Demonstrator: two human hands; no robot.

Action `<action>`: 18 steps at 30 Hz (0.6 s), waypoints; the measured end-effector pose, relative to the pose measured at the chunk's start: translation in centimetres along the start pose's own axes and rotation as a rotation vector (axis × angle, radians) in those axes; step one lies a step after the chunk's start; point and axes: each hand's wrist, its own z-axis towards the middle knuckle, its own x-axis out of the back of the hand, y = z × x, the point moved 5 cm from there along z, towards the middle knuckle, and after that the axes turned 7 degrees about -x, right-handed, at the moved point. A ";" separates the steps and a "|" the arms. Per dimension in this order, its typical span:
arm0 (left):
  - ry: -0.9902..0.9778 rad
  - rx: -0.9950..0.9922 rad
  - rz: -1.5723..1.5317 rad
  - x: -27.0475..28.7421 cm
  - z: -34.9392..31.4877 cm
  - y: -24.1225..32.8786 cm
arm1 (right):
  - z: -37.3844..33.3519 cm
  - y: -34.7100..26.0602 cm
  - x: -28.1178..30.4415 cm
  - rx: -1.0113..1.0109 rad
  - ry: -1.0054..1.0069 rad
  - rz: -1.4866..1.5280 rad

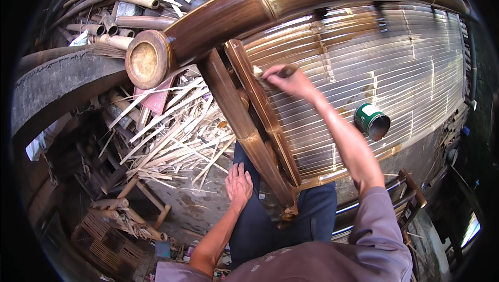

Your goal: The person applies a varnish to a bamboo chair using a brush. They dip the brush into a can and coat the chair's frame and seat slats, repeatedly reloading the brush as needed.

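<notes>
Hands apart: the right hand [291, 80] pinched a small brush [270, 72] against the slatted bamboo bed [384, 58]'s brown rail [262, 110], while the left hand [238, 184] rested spread on the knee. The brush looked light and stiff, best gripped by its handle. A green tin [371, 121] sat right.

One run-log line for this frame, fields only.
right hand: holds brush against slat frame | left hand: flat on knee | green can: on slatted panel
</notes>
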 end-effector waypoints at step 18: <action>-0.053 -0.001 -0.022 -0.1 0.8 0.8 | -8.4 6.2 29.7 -0.162 0.913 -0.274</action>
